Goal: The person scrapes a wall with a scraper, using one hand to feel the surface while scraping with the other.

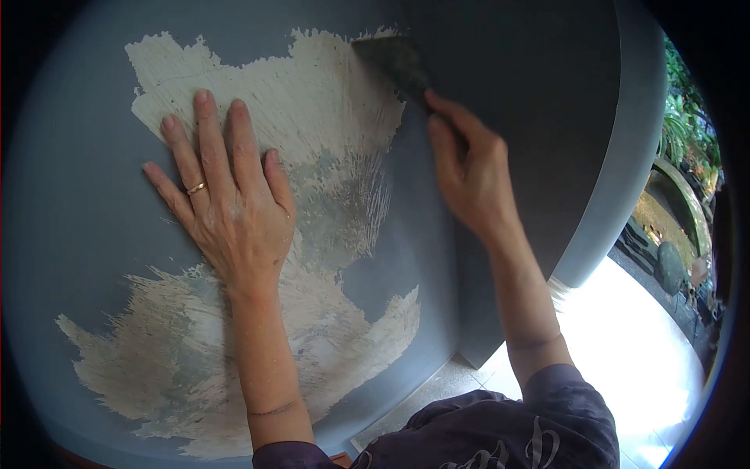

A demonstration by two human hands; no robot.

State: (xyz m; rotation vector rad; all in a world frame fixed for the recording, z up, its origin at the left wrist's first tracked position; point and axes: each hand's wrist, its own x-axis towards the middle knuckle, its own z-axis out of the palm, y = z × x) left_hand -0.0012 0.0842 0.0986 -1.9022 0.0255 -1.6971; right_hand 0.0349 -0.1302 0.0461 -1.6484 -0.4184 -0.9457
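Observation:
My left hand (234, 187) lies flat on the wall with its fingers spread, partly over a pale scraped patch (312, 102). A ring (197, 188) circles one of its fingers. My right hand (473, 164) is closed round the handle of a putty knife (394, 62). The knife's broad dark blade touches the upper right edge of the pale patch, where the grey paint (86, 219) has a ragged border. Below my left hand a second, larger scraped area (305, 336) shows scratches and grey streaks. My palm hides part of the scraped surface.
To the right the wall turns a corner into a dark side face (539, 117) that ends in a pale edge (617, 172). Beyond are green plants (683, 129), stones (669, 268) and a brightly lit floor (625, 352). A skirting and tiled floor (437, 391) lie below.

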